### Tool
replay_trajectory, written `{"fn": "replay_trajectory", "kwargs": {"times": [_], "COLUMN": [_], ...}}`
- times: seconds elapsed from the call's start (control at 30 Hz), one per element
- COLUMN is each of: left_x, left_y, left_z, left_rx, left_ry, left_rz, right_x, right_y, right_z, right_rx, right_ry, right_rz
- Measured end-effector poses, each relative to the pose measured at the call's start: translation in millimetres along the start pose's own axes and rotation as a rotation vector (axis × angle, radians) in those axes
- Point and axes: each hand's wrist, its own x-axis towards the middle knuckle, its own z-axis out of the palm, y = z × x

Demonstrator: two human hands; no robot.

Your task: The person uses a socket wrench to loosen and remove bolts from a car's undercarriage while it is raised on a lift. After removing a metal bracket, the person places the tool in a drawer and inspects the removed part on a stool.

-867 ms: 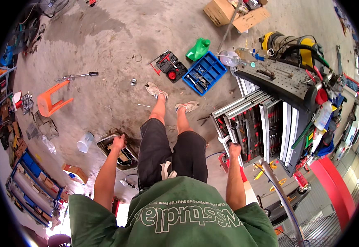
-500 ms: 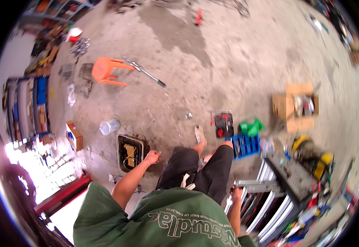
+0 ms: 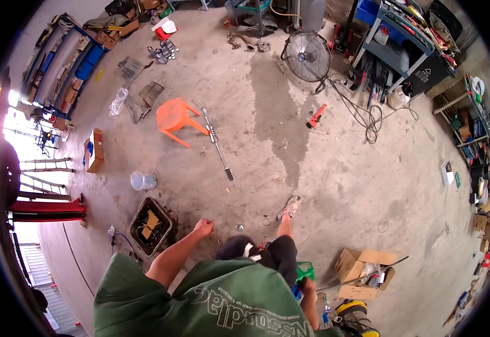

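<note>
My left hand (image 3: 204, 227) hangs over the floor with its fingers curled in, and nothing shows between them. Nearest to it stands a dark square tub (image 3: 136, 231) with a brown piece (image 3: 150, 224) and dark parts inside. My right hand (image 3: 308, 287) is low beside my right thigh, its fingers closed; what they hold, if anything, is hidden. Next to it are a green bag (image 3: 305, 271) and, partly covered, a blue crate (image 3: 296, 292). An open cardboard box (image 3: 350, 264) with packed items lies further right, a thin rod (image 3: 394, 263) across it.
Ahead stand an orange stool (image 3: 175, 115), a long-handled metal tool (image 3: 220, 151) and a clear bucket (image 3: 144, 181). A red tool (image 3: 316, 117) lies near a round floor fan (image 3: 307, 56) with a loose cable (image 3: 371, 126). A yellow-and-black machine (image 3: 353, 314) is at lower right.
My view has swung up and leftward, bringing the fan and the far workbench in. The drawer cabinet beside my right hand has left view; that hand has come away from it. One foot has stepped forward.
</note>
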Motion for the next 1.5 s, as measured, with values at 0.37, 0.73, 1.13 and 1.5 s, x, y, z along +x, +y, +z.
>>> {"fn": "replay_trajectory", "kwargs": {"times": [0.37, 0.73, 1.13, 1.5], "left_x": [15, 144, 360, 498], "left_y": [75, 145, 604, 736], "left_z": [18, -25, -446, -533], "left_rx": [-0.653, -0.589, -0.777, -0.832], "left_ry": [0.039, -0.096, 0.229, 0.266], "left_rz": [-0.367, -0.424, 0.256, 0.205], "right_x": [578, 858, 1232, 1550], "right_y": [205, 176, 88, 77], "right_z": [-143, -112, -83, -42], "right_rx": [1.035, 0.932, 0.988, 0.577], "right_ry": [-0.287, -0.639, -0.609, -0.746], "right_rz": [1.206, 1.110, 0.732, 0.423]}}
